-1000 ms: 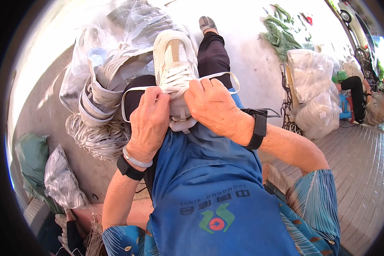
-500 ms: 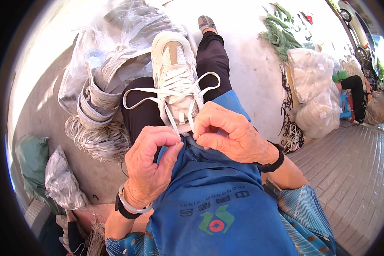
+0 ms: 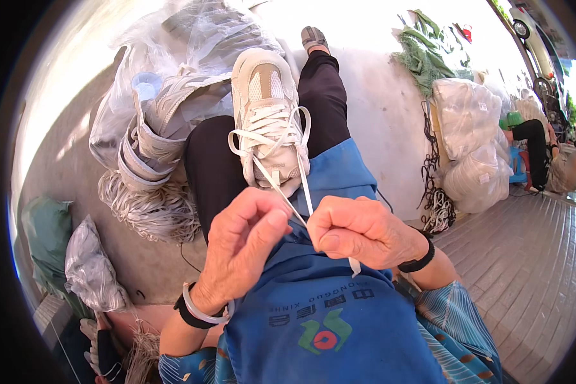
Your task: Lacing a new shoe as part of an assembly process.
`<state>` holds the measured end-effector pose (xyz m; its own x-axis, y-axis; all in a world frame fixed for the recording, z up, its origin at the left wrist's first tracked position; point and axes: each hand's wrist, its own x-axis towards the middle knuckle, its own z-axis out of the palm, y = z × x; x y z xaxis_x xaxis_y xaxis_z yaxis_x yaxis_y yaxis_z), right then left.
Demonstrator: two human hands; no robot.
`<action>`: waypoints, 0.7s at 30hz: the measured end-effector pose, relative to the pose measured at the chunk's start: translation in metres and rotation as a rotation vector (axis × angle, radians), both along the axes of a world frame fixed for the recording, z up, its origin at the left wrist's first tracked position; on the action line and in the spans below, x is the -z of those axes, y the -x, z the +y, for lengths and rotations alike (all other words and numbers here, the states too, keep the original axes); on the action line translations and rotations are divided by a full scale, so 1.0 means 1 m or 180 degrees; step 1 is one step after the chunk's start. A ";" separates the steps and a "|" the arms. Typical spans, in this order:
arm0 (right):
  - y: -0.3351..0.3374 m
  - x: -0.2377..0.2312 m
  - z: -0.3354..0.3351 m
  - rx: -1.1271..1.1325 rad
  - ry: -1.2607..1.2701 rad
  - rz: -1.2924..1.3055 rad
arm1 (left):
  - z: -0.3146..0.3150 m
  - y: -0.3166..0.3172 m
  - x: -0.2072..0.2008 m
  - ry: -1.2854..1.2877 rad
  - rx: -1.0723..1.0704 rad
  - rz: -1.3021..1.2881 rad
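Note:
A cream and beige sneaker [image 3: 269, 121] stands upright on my lap, its toe pointing away from me. White shoelace [image 3: 265, 137] crosses its tongue, with slack loops standing out at both sides. Two strands run from the heel end toward my hands. My right hand [image 3: 368, 233] is closed round both strands, and a loose lace end [image 3: 354, 266] hangs below it. Close on its left, my left hand [image 3: 246, 240] has thumb and forefinger bent together against the slanting strand; their exact grip is partly hidden. A blue apron [image 3: 301, 288] lies under both hands.
Left of my knee are a bundle of pale laces [image 3: 144, 211], stacked grey-white shoe uppers [image 3: 144, 150] and clear plastic sheeting [image 3: 221, 35]. Plastic-wrapped packs [image 3: 467, 118] stand at the right beside dark cords [image 3: 429, 166]. Another person [image 3: 534, 144] sits at the far right.
Both hands have moved right and slightly toward me. The lace loops beside the shoe have shrunk, and the strands are drawn out longer into my right hand. The shoe has shifted slightly right.

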<state>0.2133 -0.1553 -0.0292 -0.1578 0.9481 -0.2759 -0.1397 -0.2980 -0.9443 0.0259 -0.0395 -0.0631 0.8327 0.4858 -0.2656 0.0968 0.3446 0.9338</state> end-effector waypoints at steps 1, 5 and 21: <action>0.012 0.006 0.004 -0.0094 -0.0495 -0.0177 | 0.011 -0.003 0.010 -0.0070 -0.0104 0.0477; 0.056 0.022 0.024 -0.0805 -0.1229 -0.0762 | 0.022 -0.013 0.029 0.0216 0.0165 0.0958; -0.001 0.062 0.063 0.0870 -0.1152 -0.3764 | 0.016 -0.005 0.032 0.0269 0.0683 0.1172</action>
